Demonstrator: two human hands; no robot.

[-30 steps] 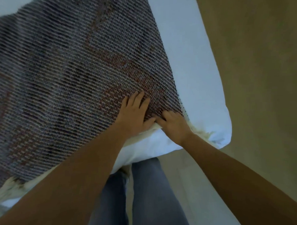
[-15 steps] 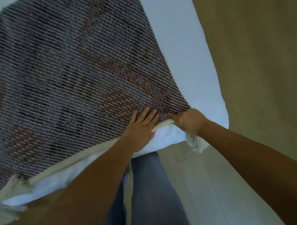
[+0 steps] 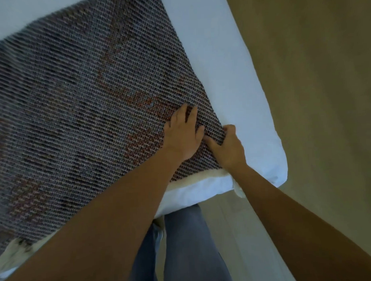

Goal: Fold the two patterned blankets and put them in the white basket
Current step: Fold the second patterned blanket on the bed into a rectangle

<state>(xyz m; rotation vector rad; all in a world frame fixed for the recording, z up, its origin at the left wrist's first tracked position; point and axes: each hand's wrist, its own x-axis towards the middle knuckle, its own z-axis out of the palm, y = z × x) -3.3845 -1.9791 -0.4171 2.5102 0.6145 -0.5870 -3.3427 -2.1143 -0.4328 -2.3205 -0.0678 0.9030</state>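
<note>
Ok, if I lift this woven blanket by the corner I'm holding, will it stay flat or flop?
Probably flop: the patterned blanket lies limp, following the bed, and creases where the right hand pinches its edge. The coarse weave suggests some weight and grip, so it likely drags rather than slides.

On my feed I saw a white bed sheet (image 3: 231, 92) running from the top of the view down to the lower middle, smooth along its right side. Its near corner (image 3: 273, 158) was rounded and puffed, with a few soft creases. To the right lay a tan floor (image 3: 317, 77), plain and slightly blurred, filling that whole side. A paler strip of flooring (image 3: 244, 233) ran beside it toward the bottom right; I could not tell the material. Below the sheet's near edge I made out two legs in grey-blue trousers (image 3: 188, 245), close together, right by the bed.
</note>
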